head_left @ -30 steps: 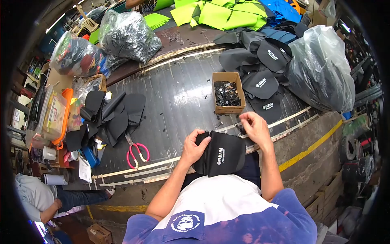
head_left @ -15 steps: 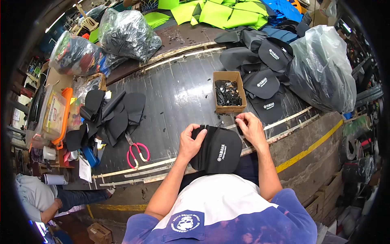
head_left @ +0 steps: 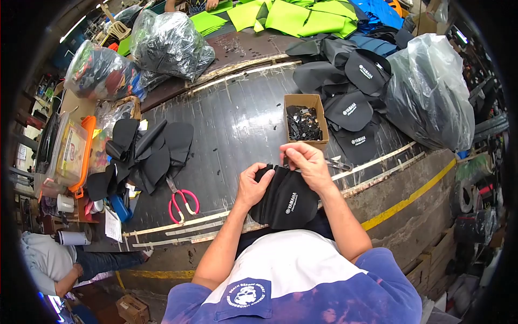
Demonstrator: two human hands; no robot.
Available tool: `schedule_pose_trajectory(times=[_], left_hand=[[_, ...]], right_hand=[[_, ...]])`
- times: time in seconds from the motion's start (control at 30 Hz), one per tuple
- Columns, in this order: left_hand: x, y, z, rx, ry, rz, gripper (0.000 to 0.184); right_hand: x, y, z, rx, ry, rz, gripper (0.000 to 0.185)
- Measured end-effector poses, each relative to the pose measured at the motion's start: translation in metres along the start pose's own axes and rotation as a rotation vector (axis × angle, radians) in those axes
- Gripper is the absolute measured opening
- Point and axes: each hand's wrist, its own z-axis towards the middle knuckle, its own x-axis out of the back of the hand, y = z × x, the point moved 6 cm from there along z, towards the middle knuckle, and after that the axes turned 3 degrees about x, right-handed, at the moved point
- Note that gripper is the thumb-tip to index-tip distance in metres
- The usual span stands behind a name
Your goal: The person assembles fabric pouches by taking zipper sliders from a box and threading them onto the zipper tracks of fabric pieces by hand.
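My left hand [head_left: 253, 184] is closed on the left side of a black fabric pouch [head_left: 294, 204] with white YAMAHA lettering, its thumb pressed near the top edge. The pouch hangs over the table's front edge, close to my body. At the pouch's top edge my right hand [head_left: 306, 163] pinches a small dark piece [head_left: 285, 159]; its exact kind is too small to make out. Just beyond that hand stands a cardboard box [head_left: 306, 144] holding many small black parts. A slim metal tool [head_left: 339, 165] lies to the right of my right hand.
Left on the table [head_left: 226, 135] are black fabric pieces [head_left: 156, 151] and pink-handled scissors [head_left: 182, 205]. More lettered black pieces [head_left: 349, 111] lie right, beside a plastic bag [head_left: 431, 92]. Green sheets [head_left: 307, 19] lie behind. A person [head_left: 48, 264] is at lower left, another's hands [head_left: 211, 5] at the top.
My right hand has moved left from beside the box to the pouch's top edge, uncovering the metal tool. The pouch has shifted slightly left. Another person's hands have appeared at the top.
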Motion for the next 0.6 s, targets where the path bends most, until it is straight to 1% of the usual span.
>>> schedule_pose_trajectory(times=[0.13,0.23,0.4,0.5,0.6], left_hand=[[0.003,0.002,-0.001,-0.027,-0.011,-0.036,0.015],[0.002,0.005,-0.003,-0.053,-0.057,-0.003,0.015],[0.000,0.007,-0.001,-0.027,-0.067,0.004,0.015],[0.001,0.008,-0.001,-0.035,-0.056,0.033,0.016],[0.000,0.009,-0.001,-0.032,-0.053,0.031,0.017]], right_hand=[[-0.003,0.035,0.005,-0.042,-0.034,0.024,0.020],[0.006,0.056,0.003,-0.132,-0.026,-0.021,0.022],[0.012,0.060,0.000,-0.106,-0.033,-0.095,0.023],[0.014,0.057,-0.003,-0.063,-0.108,-0.155,0.022],[0.017,0.059,-0.002,-0.066,-0.134,-0.183,0.022]])
